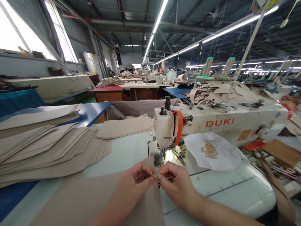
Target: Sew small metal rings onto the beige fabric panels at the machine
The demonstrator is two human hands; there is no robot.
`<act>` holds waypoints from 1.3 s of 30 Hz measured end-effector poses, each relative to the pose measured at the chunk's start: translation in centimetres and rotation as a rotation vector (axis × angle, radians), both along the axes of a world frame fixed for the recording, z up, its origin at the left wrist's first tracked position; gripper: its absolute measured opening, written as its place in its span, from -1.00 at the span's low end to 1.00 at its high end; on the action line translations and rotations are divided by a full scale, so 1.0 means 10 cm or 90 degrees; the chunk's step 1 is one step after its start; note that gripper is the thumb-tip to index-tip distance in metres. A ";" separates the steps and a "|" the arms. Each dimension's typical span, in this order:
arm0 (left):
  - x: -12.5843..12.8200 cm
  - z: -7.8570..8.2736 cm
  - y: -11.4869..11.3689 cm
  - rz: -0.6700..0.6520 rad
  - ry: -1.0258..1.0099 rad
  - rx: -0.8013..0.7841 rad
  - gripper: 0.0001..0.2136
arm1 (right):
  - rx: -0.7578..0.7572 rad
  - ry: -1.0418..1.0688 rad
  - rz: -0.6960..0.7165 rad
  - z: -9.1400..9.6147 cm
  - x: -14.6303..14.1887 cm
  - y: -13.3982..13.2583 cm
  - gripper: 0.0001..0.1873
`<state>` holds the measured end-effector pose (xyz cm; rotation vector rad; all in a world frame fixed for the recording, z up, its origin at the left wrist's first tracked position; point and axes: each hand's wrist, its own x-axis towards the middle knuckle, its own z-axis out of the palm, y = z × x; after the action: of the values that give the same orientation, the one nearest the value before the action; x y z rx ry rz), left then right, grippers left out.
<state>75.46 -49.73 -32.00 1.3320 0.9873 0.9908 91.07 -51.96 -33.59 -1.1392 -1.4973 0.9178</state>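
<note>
My left hand [136, 180] and my right hand [175, 182] meet in front of the needle of a white DUKI sewing machine [223, 122]. Both hands pinch a small gold metal piece [155, 173] between fingertips, right at the edge of a beige fabric panel [82, 201] that lies flat under my left forearm. A white sheet of paper [223, 157] beside the needle carries a little heap of gold metal rings [208, 150].
A fanned stack of beige cut panels [47, 147] fills the left of the table; more panels [124, 125] lie behind it. Beige pieces are piled on top of the machine [218, 91]. Thread cones [208, 66] stand behind. Other workers sit at distant tables.
</note>
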 end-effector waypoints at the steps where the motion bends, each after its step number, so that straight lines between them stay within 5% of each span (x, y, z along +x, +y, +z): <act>1: 0.00 -0.01 -0.01 0.004 0.004 0.006 -0.85 | 0.008 -0.005 0.000 0.00 0.00 0.00 -0.90; 13: 0.00 -0.04 -0.08 0.066 0.088 0.147 -0.90 | -0.069 0.171 0.090 -0.11 0.05 0.04 -0.88; 28: 0.00 -0.03 -0.04 0.031 0.124 0.127 -0.90 | 0.062 -0.108 0.029 -0.01 0.11 0.01 -0.88; 33: -0.17 -0.01 0.04 0.003 0.305 0.200 -0.79 | -0.027 -0.078 0.000 0.01 0.15 0.04 -0.90; 39: -0.21 -0.28 -0.06 0.014 0.579 0.430 -0.56 | -0.240 -0.018 0.006 0.10 0.17 0.14 -0.89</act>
<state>73.36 -50.35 -34.80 2.4580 1.3813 0.7399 92.81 -50.60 -32.62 -1.4180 -1.3876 1.2297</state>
